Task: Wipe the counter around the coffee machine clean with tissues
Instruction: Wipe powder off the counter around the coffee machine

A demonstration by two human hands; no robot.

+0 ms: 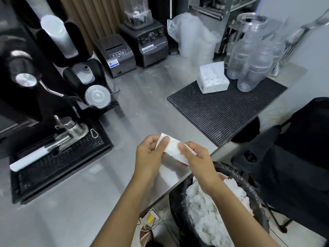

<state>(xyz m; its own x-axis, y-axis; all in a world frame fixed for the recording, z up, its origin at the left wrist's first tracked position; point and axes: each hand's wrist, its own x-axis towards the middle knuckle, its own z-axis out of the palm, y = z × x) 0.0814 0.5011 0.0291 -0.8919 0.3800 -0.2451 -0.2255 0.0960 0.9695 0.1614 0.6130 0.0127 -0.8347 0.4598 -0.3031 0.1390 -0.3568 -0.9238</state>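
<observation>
Below the right wrist, a black-lined bin (178, 211) sits heaped with crumpled white tissues (210, 216). Above the counter (124, 125) edge, the left hand (148, 155) and right hand (198, 158) hold one folded tissue (171, 149) between them, fingers curled and pinching its two ends. Left of the fingers stands the coffee machine (26, 77) with its drip tray (58, 163). Beyond the fingers lies a black rubber mat (226, 113), a tissue pack (211, 80) on its far edge.

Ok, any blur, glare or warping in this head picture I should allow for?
Head view: wide-angle warping bends the bar mat and counter edge; the coffee machine is motion-smeared; soft glare washes the steel counter; the tissue, left hand and right hand read fairly sharp.
</observation>
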